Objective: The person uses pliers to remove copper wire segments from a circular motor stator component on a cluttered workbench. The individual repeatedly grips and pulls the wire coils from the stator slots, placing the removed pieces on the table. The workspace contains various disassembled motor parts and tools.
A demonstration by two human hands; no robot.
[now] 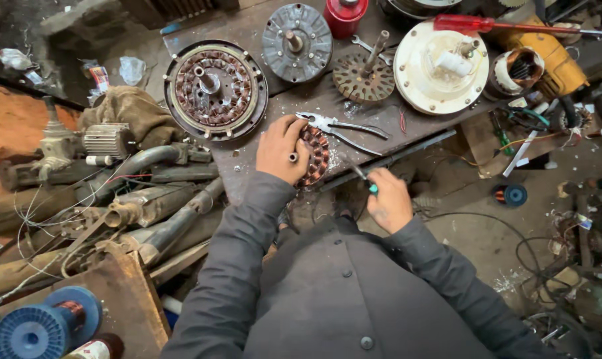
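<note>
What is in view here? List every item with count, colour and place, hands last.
Small wound stator: 1, copper and dark, bench front edge, under the left hand.
Large stator in round housing: 1, copper in dark metal, bench left.
Grey round cover with shaft: 1, bench top centre.
Rotor disc with shaft: 1, brown, bench centre.
Cream round housing: 1, bench right.
Pliers: 1, bare metal, beside the small stator.
Red-handled screwdriver: 1, top right.
Red canister: 1, top edge.
Blue wire spools: 2, bottom left.
Workbench: 1, dark metal.
Left hand: grips the small wound stator.
Right hand: holds a green-tipped tool.
</note>
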